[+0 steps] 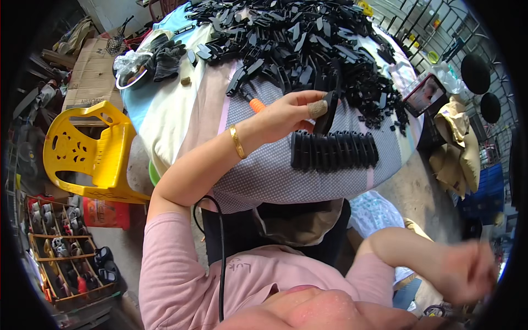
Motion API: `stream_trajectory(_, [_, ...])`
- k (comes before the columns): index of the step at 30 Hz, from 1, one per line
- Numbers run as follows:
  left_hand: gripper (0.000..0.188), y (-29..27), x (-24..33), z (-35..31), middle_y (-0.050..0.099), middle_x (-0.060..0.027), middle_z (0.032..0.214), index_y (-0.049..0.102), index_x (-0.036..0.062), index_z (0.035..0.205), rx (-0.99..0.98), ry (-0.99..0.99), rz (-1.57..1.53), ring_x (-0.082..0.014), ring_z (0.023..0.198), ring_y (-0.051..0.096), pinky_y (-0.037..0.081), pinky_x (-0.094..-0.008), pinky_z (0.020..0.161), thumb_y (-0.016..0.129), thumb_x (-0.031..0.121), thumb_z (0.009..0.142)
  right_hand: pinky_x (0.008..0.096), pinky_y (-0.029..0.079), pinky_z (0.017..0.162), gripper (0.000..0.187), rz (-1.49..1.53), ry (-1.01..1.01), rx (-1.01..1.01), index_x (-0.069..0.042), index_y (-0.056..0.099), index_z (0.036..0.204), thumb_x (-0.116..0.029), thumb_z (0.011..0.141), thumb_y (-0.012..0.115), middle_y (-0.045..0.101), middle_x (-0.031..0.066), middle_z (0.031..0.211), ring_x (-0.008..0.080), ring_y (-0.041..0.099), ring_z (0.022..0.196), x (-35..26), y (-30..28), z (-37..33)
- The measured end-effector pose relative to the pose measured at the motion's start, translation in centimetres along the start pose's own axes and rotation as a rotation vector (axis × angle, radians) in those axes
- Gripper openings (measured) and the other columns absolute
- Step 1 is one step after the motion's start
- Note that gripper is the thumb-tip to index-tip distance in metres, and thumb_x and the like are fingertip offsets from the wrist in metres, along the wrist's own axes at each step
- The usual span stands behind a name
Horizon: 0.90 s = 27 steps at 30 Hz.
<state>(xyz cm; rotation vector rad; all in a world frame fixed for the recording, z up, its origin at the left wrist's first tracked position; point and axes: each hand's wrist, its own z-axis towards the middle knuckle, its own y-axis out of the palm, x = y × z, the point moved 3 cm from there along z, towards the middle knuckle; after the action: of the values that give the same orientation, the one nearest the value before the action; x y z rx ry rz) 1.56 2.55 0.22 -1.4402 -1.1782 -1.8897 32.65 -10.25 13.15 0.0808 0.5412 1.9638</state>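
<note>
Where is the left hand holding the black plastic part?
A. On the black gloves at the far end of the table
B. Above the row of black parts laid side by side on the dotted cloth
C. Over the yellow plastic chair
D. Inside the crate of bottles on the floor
B: the left hand pinches a black plastic part just above the row of black parts on the dotted cloth, far from the yellow chair.

A long black plastic piece (328, 113), pinched upright, stands just above a neat row of black pieces (334, 149).
</note>
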Motion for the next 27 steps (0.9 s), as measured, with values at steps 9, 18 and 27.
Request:
stream_trajectory(9, [0.037,1.2,-0.6,-0.4,0.057,-0.0017,0.099,0.047,0.0026,0.120,-0.105,-0.036,-0.097,-0.0084,0.089,0.056,0.049,-0.0254,0.076,0.053,0.021,0.089,0.0205,0.045,0.055,0.012,-0.955,0.279,-0.427,0.000,0.064,0.085,0.002,0.072,0.065,0.061,0.0059,0.074,0.0111,0.058,0.062,15.6,5.7,-8.4])
stream_trajectory(18, [0.033,1.6,-0.3,-0.1,0.060,-0.0027,0.090,0.053,-0.0013,0.114,-0.006,0.052,0.076,-0.0082,0.075,0.057,0.050,-0.0235,0.066,0.058,0.016,0.086,0.0302,0.049,0.057,0.010,-1.193,0.065,-0.641,0.003,0.060,0.079,0.003,0.069,0.063,0.060,0.0113,0.075,0.0244,0.061,0.064,16.1,6.3,-8.5])
stream_trajectory(27, [0.029,2.1,0.4,-0.8,0.062,-0.0042,0.083,0.059,-0.0040,0.106,0.108,0.086,0.152,-0.0091,0.070,0.059,0.053,-0.0218,0.063,0.060,0.015,0.084,0.0326,0.047,0.064,0.017,-0.979,0.265,-0.890,0.006,0.059,0.086,-0.005,0.073,0.064,0.056,0.0147,0.092,0.0286,0.058,0.076,15.7,6.8,-8.1])
